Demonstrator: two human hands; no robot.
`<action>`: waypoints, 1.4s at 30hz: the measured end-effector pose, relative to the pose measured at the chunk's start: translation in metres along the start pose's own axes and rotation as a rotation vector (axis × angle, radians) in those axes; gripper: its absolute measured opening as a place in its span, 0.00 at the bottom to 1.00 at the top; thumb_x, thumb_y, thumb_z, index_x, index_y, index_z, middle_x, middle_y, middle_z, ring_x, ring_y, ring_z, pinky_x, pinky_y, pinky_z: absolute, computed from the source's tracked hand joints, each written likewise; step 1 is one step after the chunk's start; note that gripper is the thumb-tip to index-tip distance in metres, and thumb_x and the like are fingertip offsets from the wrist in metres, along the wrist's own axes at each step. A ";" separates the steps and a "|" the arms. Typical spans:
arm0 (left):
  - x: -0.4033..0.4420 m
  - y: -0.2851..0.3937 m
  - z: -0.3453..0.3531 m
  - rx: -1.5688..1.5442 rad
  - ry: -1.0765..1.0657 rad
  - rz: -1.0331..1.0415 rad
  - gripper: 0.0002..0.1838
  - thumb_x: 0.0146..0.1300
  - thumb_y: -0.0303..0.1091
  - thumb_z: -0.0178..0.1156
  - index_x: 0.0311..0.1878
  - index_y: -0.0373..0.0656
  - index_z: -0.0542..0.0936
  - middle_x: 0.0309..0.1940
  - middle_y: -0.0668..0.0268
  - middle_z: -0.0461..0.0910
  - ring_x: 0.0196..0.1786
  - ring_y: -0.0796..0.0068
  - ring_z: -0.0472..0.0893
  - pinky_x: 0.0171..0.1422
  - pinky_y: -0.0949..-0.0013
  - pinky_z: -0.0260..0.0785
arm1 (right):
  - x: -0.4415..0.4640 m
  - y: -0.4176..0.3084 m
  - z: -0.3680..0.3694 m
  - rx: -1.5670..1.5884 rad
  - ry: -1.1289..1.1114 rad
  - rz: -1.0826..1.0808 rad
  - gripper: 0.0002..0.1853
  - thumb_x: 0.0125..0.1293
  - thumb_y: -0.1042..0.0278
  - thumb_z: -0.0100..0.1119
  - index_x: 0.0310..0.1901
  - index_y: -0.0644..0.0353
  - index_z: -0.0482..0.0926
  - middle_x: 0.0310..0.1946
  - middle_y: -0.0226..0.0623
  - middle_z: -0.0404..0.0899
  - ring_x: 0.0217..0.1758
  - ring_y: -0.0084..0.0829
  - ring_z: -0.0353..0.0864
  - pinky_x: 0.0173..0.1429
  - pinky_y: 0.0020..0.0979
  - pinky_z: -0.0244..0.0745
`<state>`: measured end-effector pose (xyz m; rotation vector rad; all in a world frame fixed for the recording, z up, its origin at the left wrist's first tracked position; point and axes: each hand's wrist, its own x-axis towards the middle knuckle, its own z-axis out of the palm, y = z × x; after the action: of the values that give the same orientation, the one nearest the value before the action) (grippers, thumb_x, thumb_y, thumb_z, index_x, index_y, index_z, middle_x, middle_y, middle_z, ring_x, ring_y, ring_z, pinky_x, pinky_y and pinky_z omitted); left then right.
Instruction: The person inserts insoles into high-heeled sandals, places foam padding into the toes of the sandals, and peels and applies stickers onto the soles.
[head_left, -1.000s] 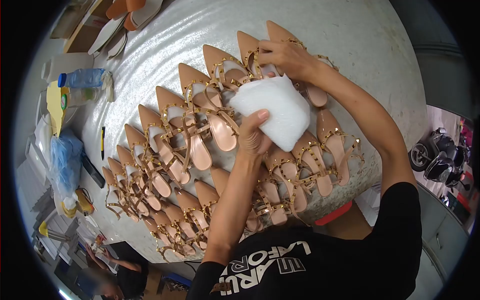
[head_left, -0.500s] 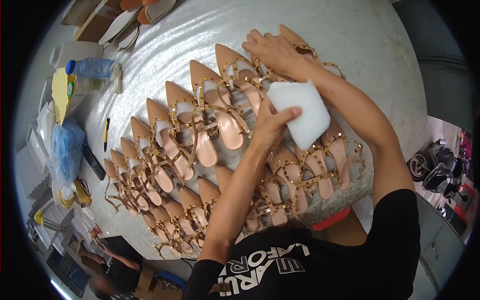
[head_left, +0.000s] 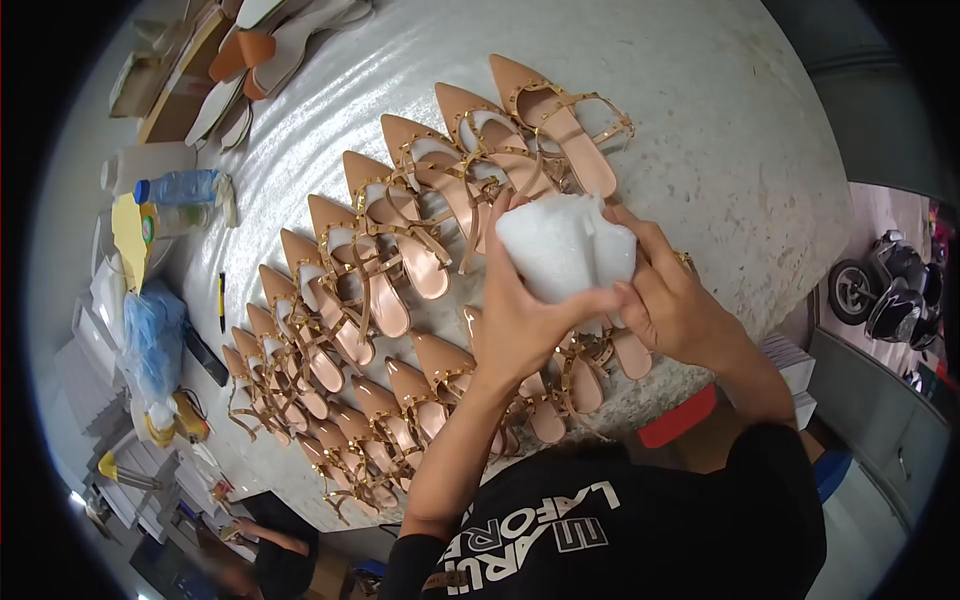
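Observation:
A wad of white padding sheets [head_left: 560, 245] is held above the shoes, between both hands. My left hand [head_left: 525, 320] wraps round its left and lower side, thumb across the bottom. On the right edge, my right hand [head_left: 672, 300] pinches the padding with its fingers and thumb. Tan pointed shoes with gold studs and straps lie in two rows. The upper row ends at the far right with one shoe [head_left: 560, 120]. White padding shows inside several upper-row shoes. The lower row [head_left: 415, 385] is partly hidden by my left arm and hands.
On the left are a blue-capped bottle [head_left: 185, 188], a blue plastic bag [head_left: 155, 335] and a yellow pen [head_left: 222, 300]. Sandals [head_left: 245, 60] lie at the upper left of the grey table [head_left: 720, 130]. Another person's arm [head_left: 270, 537] shows at the lower left.
My right hand has come back from the upper-row shoes to the padding and now grips its right edge. The padding has moved slightly down and left, and the view has shifted.

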<state>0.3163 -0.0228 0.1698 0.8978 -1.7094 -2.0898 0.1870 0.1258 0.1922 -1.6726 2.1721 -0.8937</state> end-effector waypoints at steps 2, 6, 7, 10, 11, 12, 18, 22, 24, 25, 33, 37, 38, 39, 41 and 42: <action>0.018 0.004 0.012 -0.059 -0.030 -0.073 0.50 0.48 0.38 0.78 0.72 0.32 0.61 0.61 0.53 0.74 0.62 0.64 0.77 0.68 0.60 0.70 | 0.006 0.027 -0.015 -0.149 0.100 -0.118 0.27 0.70 0.73 0.55 0.70 0.72 0.68 0.53 0.52 0.74 0.47 0.50 0.80 0.52 0.41 0.79; 0.083 -0.030 0.042 -0.445 -0.238 -0.081 0.33 0.53 0.35 0.71 0.61 0.36 0.71 0.51 0.58 0.79 0.54 0.67 0.80 0.61 0.62 0.73 | 0.074 0.116 -0.074 -0.296 0.414 0.112 0.27 0.59 0.88 0.49 0.58 0.57 0.83 0.53 0.43 0.79 0.48 0.42 0.81 0.53 0.33 0.77; 0.102 -0.032 0.049 -0.505 -0.208 -0.084 0.32 0.55 0.34 0.70 0.62 0.37 0.71 0.52 0.60 0.78 0.56 0.66 0.79 0.64 0.60 0.72 | 0.094 0.140 -0.079 -0.191 0.429 0.173 0.29 0.56 0.91 0.48 0.54 0.54 0.86 0.54 0.39 0.79 0.56 0.39 0.80 0.58 0.31 0.75; 0.134 -0.044 0.043 -1.147 -0.150 -0.120 0.33 0.58 0.34 0.66 0.67 0.37 0.69 0.57 0.57 0.78 0.62 0.56 0.78 0.71 0.48 0.70 | 0.132 0.210 -0.040 -0.075 0.211 -0.076 0.28 0.50 0.93 0.46 0.46 0.56 0.89 0.51 0.38 0.79 0.54 0.36 0.79 0.55 0.29 0.74; 0.132 -0.048 0.037 -1.209 -0.196 -0.092 0.34 0.58 0.34 0.67 0.68 0.36 0.68 0.58 0.56 0.78 0.63 0.55 0.78 0.72 0.47 0.69 | 0.142 0.215 -0.021 0.030 0.098 -0.125 0.27 0.49 0.93 0.46 0.44 0.57 0.89 0.51 0.38 0.79 0.53 0.35 0.80 0.54 0.29 0.74; 0.129 -0.054 0.033 -1.270 -0.247 -0.068 0.35 0.58 0.35 0.67 0.69 0.35 0.67 0.59 0.55 0.77 0.64 0.54 0.77 0.74 0.47 0.68 | 0.147 0.207 -0.006 0.086 -0.023 -0.131 0.24 0.50 0.92 0.48 0.41 0.59 0.89 0.49 0.38 0.79 0.52 0.34 0.80 0.52 0.30 0.75; 0.104 -0.074 0.029 -0.574 -0.271 -0.171 0.37 0.53 0.33 0.70 0.67 0.33 0.69 0.57 0.54 0.79 0.56 0.60 0.82 0.64 0.57 0.76 | 0.155 0.198 0.060 -0.045 -0.078 -0.324 0.08 0.55 0.82 0.60 0.36 0.62 0.83 0.41 0.37 0.78 0.41 0.39 0.84 0.40 0.34 0.79; 0.104 -0.058 0.032 0.004 -0.388 -0.104 0.41 0.45 0.38 0.74 0.63 0.29 0.71 0.62 0.42 0.74 0.67 0.50 0.76 0.71 0.60 0.68 | 0.168 0.195 0.067 -0.243 0.148 -0.365 0.14 0.56 0.73 0.65 0.45 0.57 0.79 0.40 0.37 0.79 0.33 0.43 0.84 0.35 0.36 0.80; 0.108 -0.056 0.036 0.168 -0.432 -0.084 0.43 0.41 0.41 0.74 0.61 0.28 0.73 0.75 0.29 0.56 0.78 0.42 0.62 0.80 0.60 0.56 | 0.179 0.190 0.067 -0.446 0.063 -0.285 0.18 0.55 0.68 0.68 0.48 0.56 0.77 0.43 0.35 0.80 0.34 0.40 0.85 0.35 0.35 0.80; 0.108 -0.054 0.037 0.163 -0.427 -0.085 0.43 0.41 0.41 0.74 0.61 0.28 0.73 0.75 0.29 0.56 0.78 0.42 0.62 0.80 0.60 0.56 | 0.185 0.192 0.070 -0.446 0.057 -0.289 0.18 0.55 0.68 0.68 0.48 0.56 0.77 0.43 0.35 0.80 0.34 0.40 0.85 0.35 0.35 0.80; 0.101 -0.051 0.052 0.459 -0.363 -0.048 0.45 0.40 0.40 0.76 0.63 0.28 0.74 0.77 0.28 0.47 0.73 0.38 0.69 0.76 0.59 0.64 | 0.201 0.214 0.080 -0.382 0.031 -0.234 0.24 0.55 0.68 0.68 0.55 0.48 0.78 0.44 0.33 0.79 0.47 0.40 0.84 0.46 0.39 0.81; 0.106 -0.049 0.046 0.511 -0.393 0.039 0.44 0.40 0.39 0.75 0.62 0.28 0.74 0.75 0.27 0.53 0.76 0.39 0.65 0.78 0.59 0.62 | 0.206 0.208 0.110 -0.464 0.025 -0.111 0.33 0.55 0.70 0.67 0.65 0.45 0.74 0.42 0.34 0.76 0.45 0.41 0.82 0.44 0.41 0.81; 0.110 -0.051 0.046 0.477 -0.412 0.006 0.43 0.40 0.39 0.75 0.62 0.29 0.75 0.74 0.27 0.56 0.78 0.41 0.62 0.78 0.58 0.61 | 0.206 0.206 0.115 -0.424 0.140 -0.070 0.34 0.56 0.71 0.66 0.67 0.45 0.72 0.41 0.34 0.76 0.44 0.41 0.81 0.45 0.42 0.80; 0.108 -0.052 0.046 0.442 -0.431 -0.032 0.42 0.41 0.39 0.75 0.62 0.30 0.76 0.72 0.27 0.59 0.80 0.43 0.58 0.79 0.58 0.60 | 0.210 0.202 0.112 -0.474 -0.020 0.060 0.39 0.56 0.72 0.67 0.72 0.45 0.69 0.49 0.39 0.77 0.53 0.43 0.81 0.52 0.42 0.80; 0.080 -0.047 0.032 0.355 -0.389 0.093 0.41 0.41 0.39 0.74 0.62 0.31 0.76 0.72 0.28 0.61 0.80 0.43 0.58 0.79 0.58 0.60 | 0.212 0.220 0.093 -0.381 -0.099 -0.068 0.40 0.57 0.72 0.68 0.73 0.45 0.67 0.55 0.42 0.76 0.57 0.44 0.80 0.56 0.41 0.80; 0.063 -0.040 0.022 0.272 -0.353 0.222 0.41 0.41 0.39 0.74 0.62 0.32 0.76 0.71 0.29 0.63 0.80 0.43 0.58 0.79 0.57 0.59 | 0.211 0.227 0.076 -0.289 -0.171 -0.191 0.41 0.58 0.71 0.69 0.75 0.46 0.65 0.61 0.45 0.75 0.60 0.46 0.80 0.60 0.41 0.79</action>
<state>0.2603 -0.0328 0.1161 0.3896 -2.1985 -1.9840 -0.0129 -0.0619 0.0293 -2.0365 2.1317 -0.4719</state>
